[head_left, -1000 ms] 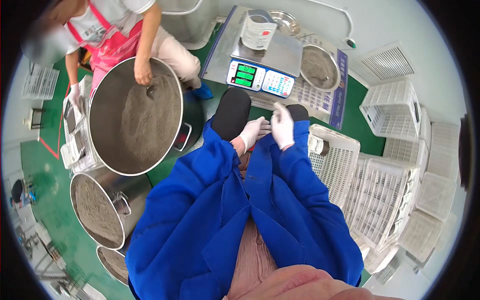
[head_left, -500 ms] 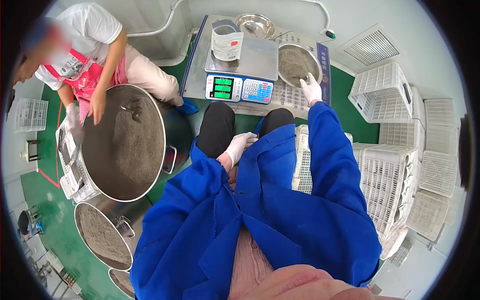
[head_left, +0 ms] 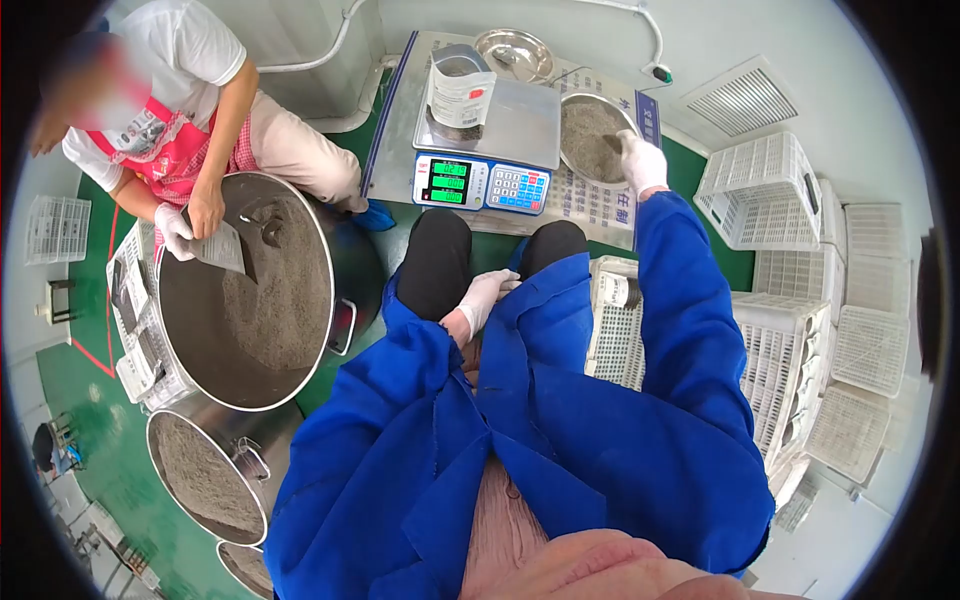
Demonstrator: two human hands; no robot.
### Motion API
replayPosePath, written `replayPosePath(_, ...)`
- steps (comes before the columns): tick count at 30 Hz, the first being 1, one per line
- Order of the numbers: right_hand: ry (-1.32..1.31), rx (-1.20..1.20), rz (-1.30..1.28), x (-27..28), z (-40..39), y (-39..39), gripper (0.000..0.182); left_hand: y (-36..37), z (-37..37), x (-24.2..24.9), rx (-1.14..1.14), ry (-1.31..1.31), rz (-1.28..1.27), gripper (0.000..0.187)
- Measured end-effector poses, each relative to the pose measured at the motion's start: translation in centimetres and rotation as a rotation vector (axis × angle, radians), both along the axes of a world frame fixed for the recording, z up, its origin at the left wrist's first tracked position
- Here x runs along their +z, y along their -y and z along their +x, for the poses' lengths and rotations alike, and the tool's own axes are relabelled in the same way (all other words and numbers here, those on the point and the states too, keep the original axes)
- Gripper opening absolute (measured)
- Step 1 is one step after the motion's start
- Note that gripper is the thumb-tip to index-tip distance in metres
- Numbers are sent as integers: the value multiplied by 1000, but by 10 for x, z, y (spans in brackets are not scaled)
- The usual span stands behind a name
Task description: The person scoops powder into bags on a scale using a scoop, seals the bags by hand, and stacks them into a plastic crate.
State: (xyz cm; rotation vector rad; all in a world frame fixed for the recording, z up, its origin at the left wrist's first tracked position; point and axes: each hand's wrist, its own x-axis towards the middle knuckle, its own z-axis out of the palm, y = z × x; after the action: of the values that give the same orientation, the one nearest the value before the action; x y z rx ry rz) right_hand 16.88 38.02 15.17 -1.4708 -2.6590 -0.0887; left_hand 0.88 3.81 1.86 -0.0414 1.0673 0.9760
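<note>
My right hand (head_left: 642, 163), in a white glove, is at the near right rim of a steel bowl (head_left: 566, 160) of grey-brown granular material (head_left: 592, 140). Its fingers are curled together; what they hold, if anything, I cannot make out. My gloved left hand (head_left: 487, 300) lies on my lap between my knees, fingers stretched out, holding nothing. On the digital scale (head_left: 527, 122) left of the bowl, an open pouch (head_left: 460, 95) with a white front and a red mark stands upright. Green digits are lit on the scale's display (head_left: 449, 182).
At left, a co-worker (head_left: 190, 110) holds a pouch (head_left: 220, 248) over a large steel drum (head_left: 180, 345) of the same material, where a scoop (head_left: 270, 232) lies. Another drum (head_left: 205, 470) stands nearer. An empty-looking steel bowl (head_left: 515, 52) sits behind the scale. White crates (head_left: 765, 190) are stacked at right.
My right hand has drawn back to the right, from over the material to the bowl's rim, its fingers now curled. The co-worker now holds a pouch over the drum. My left hand stays put.
</note>
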Motion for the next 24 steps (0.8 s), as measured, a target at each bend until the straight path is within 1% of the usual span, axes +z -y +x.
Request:
replayPosePath(3, -291, -62, 97, 42, -14, -15, 26, 3, 3, -1, 17, 7, 11, 34)
replayPosePath(5, -763, -139, -170, 90, -40, -16, 30, 2, 2, 0, 23, 8, 28, 34)
replayPosePath(6, -849, -45, -167, 104, -49, -29, 32, 1, 3, 0, 35, 26, 33, 32)
replayPosePath(7, -1051, -71, -345, 133, -70, -18, 33, 0, 3, -2, 46, 43, 37, 31)
replayPosePath(9, -1085, 32, -419, 176, -108, 2, 32, 1, 2, 0, 65, 74, 39, 29)
replayPosePath(11, -960, 148, -393, 199, -149, 23, 31, 1, 2, 3, 83, 106, 37, 28)
replayPosePath(13, -814, 238, -333, 201, -186, 41, 32, 1, -1, 4, 88, 96, 50, 29)
replayPosePath(15, -652, 305, -238, 194, -221, 53, 32, 2, -3, 1, 85, 96, 61, 33)
replayPosePath(18, -418, 472, -42, 159, -256, 54, 33, 4, -8, 5, 102, 77, 48, 31)
replayPosePath(20, -342, 426, -212, 135, -270, 55, 33, 5, -14, 10, 113, 74, 55, 30)
replayPosePath(21, -302, 398, -295, 131, -276, 57, 33, 5, -16, 13, 121, 73, 59, 30)
replayPosePath(24, -389, 278, -516, 128, -276, 54, 33, 6, -19, 16, 133, 79, 68, 31)
